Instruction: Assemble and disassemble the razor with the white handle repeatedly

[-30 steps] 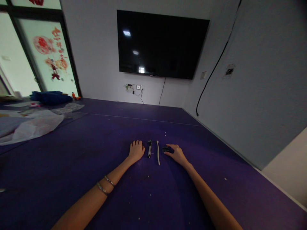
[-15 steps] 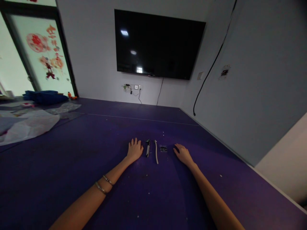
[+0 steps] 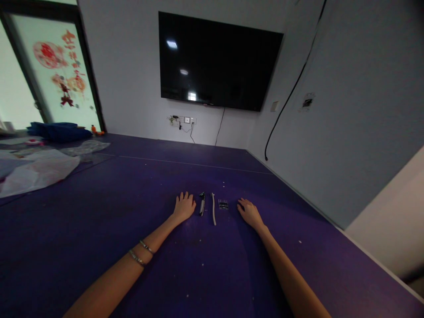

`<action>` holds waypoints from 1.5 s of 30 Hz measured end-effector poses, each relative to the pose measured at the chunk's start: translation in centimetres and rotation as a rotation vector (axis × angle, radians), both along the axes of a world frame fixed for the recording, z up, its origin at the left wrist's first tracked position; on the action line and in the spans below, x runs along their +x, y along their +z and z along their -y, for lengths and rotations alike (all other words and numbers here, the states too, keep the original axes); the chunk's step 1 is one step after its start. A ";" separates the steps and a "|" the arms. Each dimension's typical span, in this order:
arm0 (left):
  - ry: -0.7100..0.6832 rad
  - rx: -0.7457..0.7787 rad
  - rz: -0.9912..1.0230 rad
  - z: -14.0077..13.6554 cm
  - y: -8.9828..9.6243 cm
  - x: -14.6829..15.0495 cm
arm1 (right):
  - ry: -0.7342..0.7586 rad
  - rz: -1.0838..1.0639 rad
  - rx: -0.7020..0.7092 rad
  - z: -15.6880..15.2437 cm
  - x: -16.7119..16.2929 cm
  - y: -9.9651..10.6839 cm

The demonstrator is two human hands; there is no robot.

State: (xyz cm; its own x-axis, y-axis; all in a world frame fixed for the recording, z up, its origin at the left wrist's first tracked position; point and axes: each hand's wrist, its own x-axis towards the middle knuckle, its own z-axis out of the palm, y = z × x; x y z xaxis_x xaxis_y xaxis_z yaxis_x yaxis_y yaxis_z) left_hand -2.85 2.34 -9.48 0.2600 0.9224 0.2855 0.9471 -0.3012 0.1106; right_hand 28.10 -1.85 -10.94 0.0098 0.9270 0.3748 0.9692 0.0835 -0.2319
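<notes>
Cable piece [image 3: 213, 214] lay on the counter [image 3: 212, 274], small tool [image 3: 202, 203] just left of it, left hand [image 3: 184, 206] further left, small flat part [image 3: 223, 204] just right of it, right hand [image 3: 249, 213] beyond that, television [image 3: 218, 59] on the wall behind.

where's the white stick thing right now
In the head view the white stick lies on the purple surface between both hands, with the dark tool to its left and the small dark block to its right.
</notes>
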 end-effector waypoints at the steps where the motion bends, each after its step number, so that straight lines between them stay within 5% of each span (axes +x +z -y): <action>1: -0.001 -0.002 0.002 0.0 0.0 0.0 | -0.001 0.003 0.001 0.0 0.0 0.0; 10: 0.027 -0.017 0.032 0.1 0.4 0.1 | -0.005 -0.024 0.009 0.2 -0.2 0.1; 16: 0.081 0.049 0.113 0.6 2.2 0.3 | -0.015 0.012 0.010 0.3 -0.5 0.3; 24: 0.013 -0.110 0.076 1.3 4.0 3.4 | -0.029 0.002 -0.004 0.4 -0.6 0.5; 34: 0.076 -0.257 0.132 -0.5 4.1 4.9 | -0.042 0.018 -0.015 0.5 -0.7 0.6; 45: 0.067 -0.447 0.583 -1.6 4.5 3.8 | -0.045 0.001 -0.025 0.4 -0.6 0.6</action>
